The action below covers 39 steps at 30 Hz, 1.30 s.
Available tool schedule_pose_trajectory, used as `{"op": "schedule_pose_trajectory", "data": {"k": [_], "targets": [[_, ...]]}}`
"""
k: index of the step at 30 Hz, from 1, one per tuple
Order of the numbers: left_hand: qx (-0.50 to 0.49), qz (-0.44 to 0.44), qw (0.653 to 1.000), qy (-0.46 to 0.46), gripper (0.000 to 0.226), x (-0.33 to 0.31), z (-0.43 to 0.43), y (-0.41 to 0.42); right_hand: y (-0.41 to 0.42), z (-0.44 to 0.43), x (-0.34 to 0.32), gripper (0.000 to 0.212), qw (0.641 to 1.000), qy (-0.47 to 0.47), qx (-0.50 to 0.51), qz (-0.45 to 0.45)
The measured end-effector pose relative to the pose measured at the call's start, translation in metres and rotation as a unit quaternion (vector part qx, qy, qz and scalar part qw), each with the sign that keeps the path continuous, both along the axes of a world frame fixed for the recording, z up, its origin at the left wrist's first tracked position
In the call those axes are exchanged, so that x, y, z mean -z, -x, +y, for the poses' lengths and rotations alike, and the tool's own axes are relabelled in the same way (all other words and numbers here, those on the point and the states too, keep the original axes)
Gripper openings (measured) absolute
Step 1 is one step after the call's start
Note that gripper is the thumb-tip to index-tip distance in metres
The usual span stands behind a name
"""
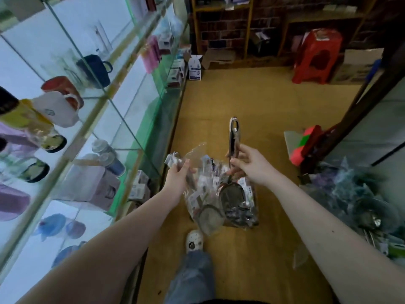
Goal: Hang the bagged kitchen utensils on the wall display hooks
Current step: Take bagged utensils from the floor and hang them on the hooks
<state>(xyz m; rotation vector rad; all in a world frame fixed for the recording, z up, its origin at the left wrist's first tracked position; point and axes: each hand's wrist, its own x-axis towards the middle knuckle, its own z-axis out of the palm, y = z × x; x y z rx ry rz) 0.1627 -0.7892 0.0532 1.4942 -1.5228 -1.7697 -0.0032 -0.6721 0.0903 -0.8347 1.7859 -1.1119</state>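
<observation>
Your right hand (pixel 252 165) has thumb and fingers curled round the lower handle of the ladle (pixel 232 143). It stands upright at the centre of the frame, hanging slot at the top, bowl down among the bundle of bagged utensils (pixel 210 194). I cannot tell whether a bag covers this ladle. Your left hand (pixel 177 176), left of centre, grips another bagged handle, and the bag mouth (pixel 195 152) flares loose above your fingers. Whether the bundle hangs from your hands or sits on the floor is not clear.

The bowl is buried among the other bags, so lifting it could snag the plastic, drag its neighbours along and spill them. Slick film under your left fingers could let that handle slide out. Anything dropped would probably land on or near your shoe (pixel 194 240), just below the bundle. No display hooks show anywhere in the frame, so you probably need to turn. The ladle is long enough that a careless swing could strike the glass display case (pixel 114 88) close on the left.

The floor (pixel 252 102) is yellowish and wood-toned. The case fills the left side and holds mugs (pixel 57 106) and bottles. A heap of bagged goods (pixel 355 189) lies at the right edge. At the top are a red stool (pixel 315 55), cardboard boxes (pixel 361 62) and a brick-pattern wall (pixel 221 29).
</observation>
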Motion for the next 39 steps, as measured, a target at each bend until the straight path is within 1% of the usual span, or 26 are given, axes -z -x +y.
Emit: {"op": "schedule_pose_trajectory", "data": {"k": [2, 3, 5, 7, 9, 12, 15, 19, 21, 25, 30, 33, 35, 39], "targets": [[0.006, -0.003, 1.000, -0.006, 0.029, 0.012, -0.037, 0.014, 0.010, -0.024, 0.011, 0.042, 0.999, -0.026, 0.019, -0.016], [0.011, -0.006, 1.000, -0.008, 0.028, 0.019, -0.056, 0.021, 0.014, -0.037, 0.017, 0.041, 0.999, -0.037, 0.031, -0.020], [0.021, -0.017, 1.000, -0.015, 0.024, 0.032, -0.092, 0.034, 0.022, -0.064, 0.028, 0.037, 0.997, -0.060, 0.043, -0.012], [0.031, -0.036, 0.999, -0.020, 0.028, 0.046, -0.123, 0.043, 0.030, -0.093, 0.041, 0.035, 0.995, -0.088, 0.047, -0.001], [0.038, -0.048, 0.998, -0.016, 0.032, 0.060, -0.150, 0.048, 0.036, -0.119, 0.054, 0.036, 0.992, -0.112, 0.056, 0.002], [0.057, -0.065, 0.996, -0.025, 0.032, 0.080, -0.189, 0.052, 0.043, -0.152, 0.077, 0.037, 0.989, -0.138, 0.057, 0.020], [0.095, -0.067, 0.992, -0.053, 0.030, 0.107, -0.219, 0.053, 0.047, -0.175, 0.101, 0.033, 0.984, -0.160, 0.076, 0.004], [0.124, -0.075, 0.986, -0.085, 0.029, 0.138, -0.240, 0.056, 0.052, -0.191, 0.135, 0.019, 0.977, -0.172, 0.127, -0.012], [0.132, -0.084, 0.983, -0.091, 0.028, 0.153, -0.248, 0.061, 0.056, -0.197, 0.158, 0.020, 0.971, -0.180, 0.154, -0.017], [0.138, -0.106, 0.981, -0.082, 0.030, 0.189, -0.262, 0.074, 0.070, -0.205, 0.214, 0.021, 0.962, -0.201, 0.183, -0.028], [0.175, -0.135, 0.975, -0.022, 0.034, 0.258, -0.276, 0.103, 0.094, -0.215, 0.305, 0.015, 0.952, -0.211, 0.219, -0.021], [0.199, -0.139, 0.970, 0.008, 0.029, 0.314, -0.282, 0.128, 0.106, -0.223, 0.372, 0.020, 0.949, -0.219, 0.224, 0.001], [0.211, -0.147, 0.966, 0.031, 0.026, 0.351, -0.285, 0.146, 0.113, -0.229, 0.414, 0.022, 0.955, -0.205, 0.213, 0.021], [0.242, -0.160, 0.954, 0.075, 0.034, 0.420, -0.293, 0.178, 0.128, -0.243, 0.484, 0.029, 0.964, -0.185, 0.175, 0.079]]}}
